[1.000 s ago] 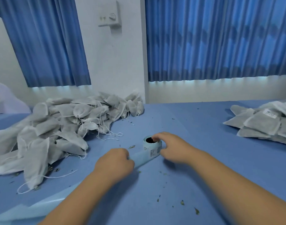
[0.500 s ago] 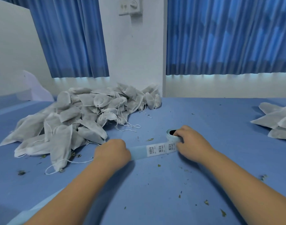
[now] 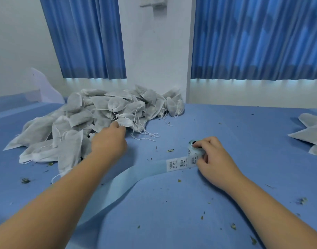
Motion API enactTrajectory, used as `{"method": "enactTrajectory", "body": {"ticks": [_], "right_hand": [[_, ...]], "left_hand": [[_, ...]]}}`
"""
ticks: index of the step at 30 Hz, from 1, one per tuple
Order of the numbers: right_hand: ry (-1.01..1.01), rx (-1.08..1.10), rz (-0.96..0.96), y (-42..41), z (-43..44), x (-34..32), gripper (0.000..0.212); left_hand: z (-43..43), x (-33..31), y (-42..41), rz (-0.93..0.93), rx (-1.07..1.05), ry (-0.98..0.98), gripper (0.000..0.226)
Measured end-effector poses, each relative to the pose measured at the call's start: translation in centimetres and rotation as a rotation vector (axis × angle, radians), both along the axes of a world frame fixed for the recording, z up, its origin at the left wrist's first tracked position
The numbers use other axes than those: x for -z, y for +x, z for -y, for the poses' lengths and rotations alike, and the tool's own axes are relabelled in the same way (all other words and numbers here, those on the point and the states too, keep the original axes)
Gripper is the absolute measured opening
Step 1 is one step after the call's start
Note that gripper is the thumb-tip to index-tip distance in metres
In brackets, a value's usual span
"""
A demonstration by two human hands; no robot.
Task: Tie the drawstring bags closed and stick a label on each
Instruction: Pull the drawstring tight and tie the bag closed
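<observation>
Big bag pile [image 3: 100, 112], strings loose, lies far-left on surface [image 3: 226, 203]; small stack [image 3: 312, 133] at R edge, labels not seen. Most work judged left. Label roll [image 3: 194, 150] is gripped by R hand [image 3: 213, 159]; L hand [image 3: 109, 139] curled at one pile bag, grip can't be told.

**Bags far left, label roll right of centre**

A pile of drawstring bags [image 3: 100, 119] lies on the desk [image 3: 226, 126] toward its far left corner. The left hand [image 3: 109, 141] touches the pile's near right side. Right of centre stands the label roll [image 3: 193, 150], with the right hand [image 3: 215, 162] curled round it from the near side. From the roll a backing strip [image 3: 136, 175] runs left toward the near edge, passing under the left forearm. A second heap of bags [image 3: 312, 133] lies at the right edge
</observation>
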State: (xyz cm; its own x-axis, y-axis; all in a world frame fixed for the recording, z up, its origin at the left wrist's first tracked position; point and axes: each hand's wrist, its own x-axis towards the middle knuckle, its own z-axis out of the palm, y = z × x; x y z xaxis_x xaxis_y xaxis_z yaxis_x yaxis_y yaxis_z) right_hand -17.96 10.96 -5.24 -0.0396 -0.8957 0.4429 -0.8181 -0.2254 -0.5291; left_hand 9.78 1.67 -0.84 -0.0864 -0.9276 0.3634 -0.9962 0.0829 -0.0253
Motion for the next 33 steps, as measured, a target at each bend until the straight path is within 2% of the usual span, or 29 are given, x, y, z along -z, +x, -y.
{"method": "enactTrajectory", "body": {"ticks": [4, 7, 16, 19, 24, 27, 33], "right_hand": [[0.011, -0.025, 0.031, 0.2, -0.1, 0.3, 0.034], [0.020, -0.029, 0.065, 0.0, 0.1, 0.4, 0.033], [0.046, -0.037, 0.114, 0.0, 0.3, 0.5, 0.032], [0.059, -0.039, 0.132, 0.0, 0.3, 0.5, 0.032], [0.041, -0.047, 0.162, -0.1, 0.2, 0.2, 0.031], [0.005, -0.045, 0.208, -0.2, -0.1, -0.2, 0.034], [-0.152, -0.018, 0.464, -0.5, -1.2, -1.9, 0.033]], "left_hand": [[1.8, -0.3, 1.5, 0.308, 0.062, 0.184, 0.042], [2.1, -0.4, 1.5, 0.440, 0.018, 0.267, 0.040], [2.6, -0.6, 0.4, 0.439, -0.047, 0.137, 0.030], [3.1, -1.2, -0.2, 0.275, -0.011, 0.011, 0.034], [2.6, -3.4, -2.6, -0.191, 0.115, -0.170, 0.032], [1.6, -4.6, -4.9, -0.374, 0.203, -0.240, 0.033], [-1.9, -6.3, -11.1, -0.717, 0.433, -0.302, 0.024]]}}
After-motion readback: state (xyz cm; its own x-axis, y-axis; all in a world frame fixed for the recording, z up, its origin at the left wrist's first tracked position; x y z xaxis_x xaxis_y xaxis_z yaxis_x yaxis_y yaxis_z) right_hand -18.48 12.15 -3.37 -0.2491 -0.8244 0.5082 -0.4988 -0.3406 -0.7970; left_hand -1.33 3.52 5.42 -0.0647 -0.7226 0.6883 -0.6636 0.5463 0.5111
